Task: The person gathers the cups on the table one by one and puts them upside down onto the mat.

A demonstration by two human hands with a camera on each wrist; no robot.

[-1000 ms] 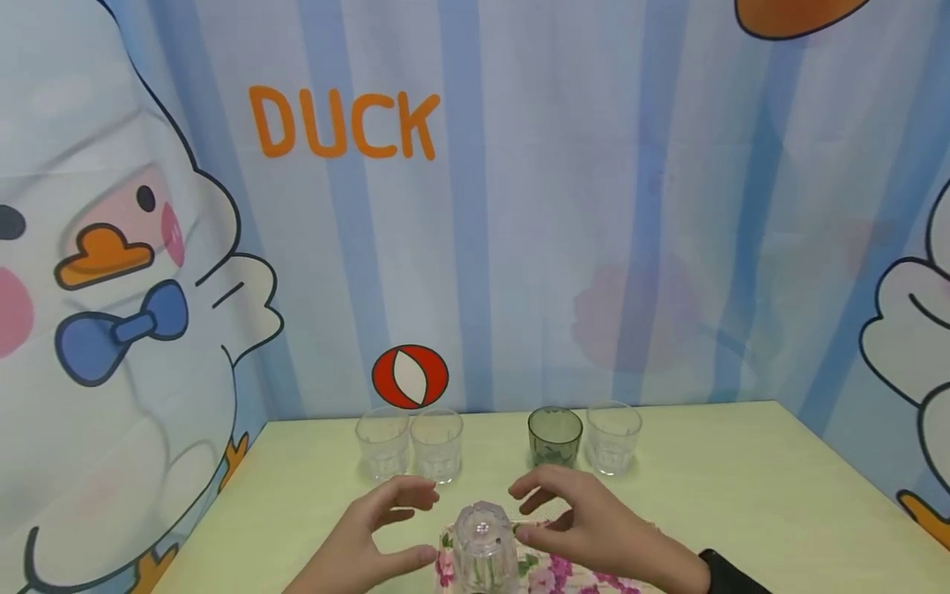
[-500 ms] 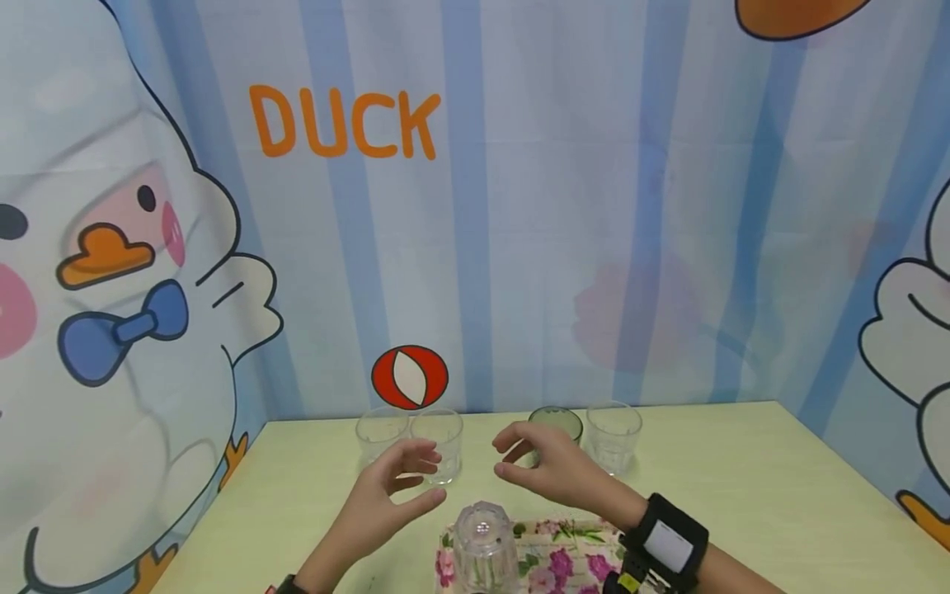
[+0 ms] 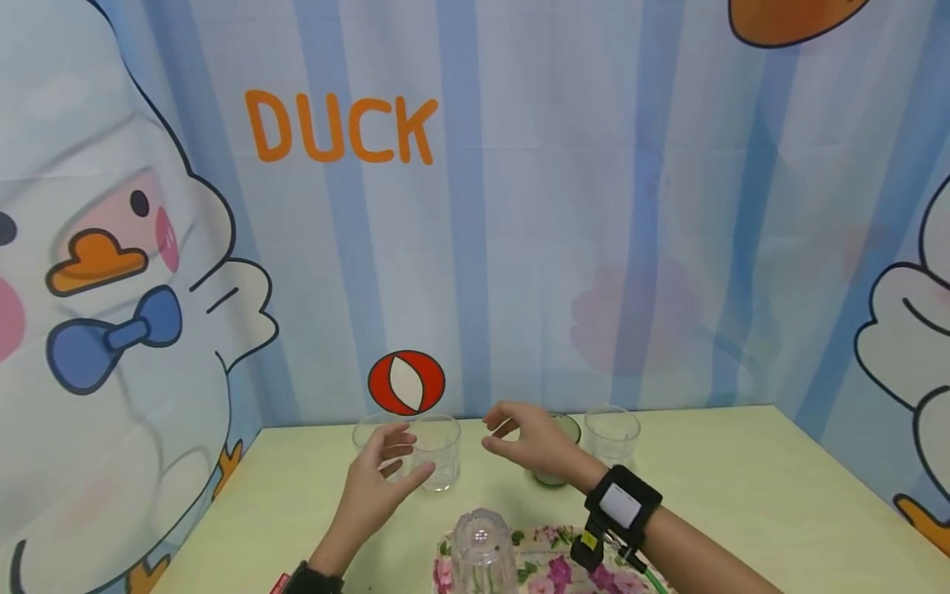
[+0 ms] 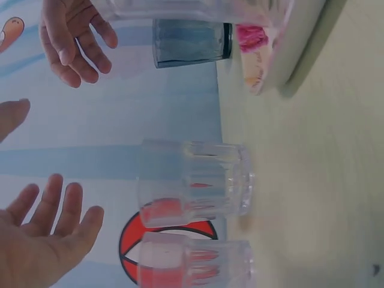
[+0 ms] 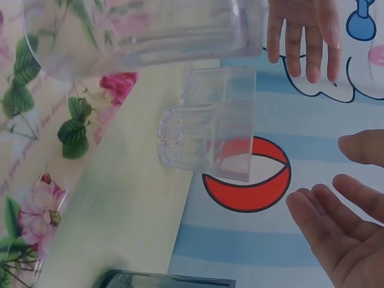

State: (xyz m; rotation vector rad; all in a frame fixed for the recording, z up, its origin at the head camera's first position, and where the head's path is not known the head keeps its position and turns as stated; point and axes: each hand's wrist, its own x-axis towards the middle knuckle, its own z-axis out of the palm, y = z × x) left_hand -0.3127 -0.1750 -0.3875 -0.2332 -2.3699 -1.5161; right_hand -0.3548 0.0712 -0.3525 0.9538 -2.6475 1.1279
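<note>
My left hand (image 3: 382,478) hovers in the air, fingers loosely bent and holding nothing. It overlaps two clear glasses in the head view: the nearer-to-middle glass (image 3: 443,466) and the outer glass (image 3: 365,431), partly hidden behind the fingers. My right hand (image 3: 530,441), likewise holding nothing, is raised in front of a green-tinted glass (image 3: 551,479) and covers much of it. Another clear glass (image 3: 612,431) stands just right of that one. Below and between the hands, a clear faceted glass (image 3: 484,557) stands upside down on a floral tray (image 3: 560,571).
The pale yellow-green table (image 3: 742,511) reaches back to a striped blue curtain (image 3: 549,206) printed with cartoon ducks. Each wrist wears a dark strap, and a camera (image 3: 590,549) hangs from the right wrist strap (image 3: 623,503).
Both hands have risen from beside the upside-down glass and moved forward toward the row of glasses at the back. The upside-down glass stays on the tray.
</note>
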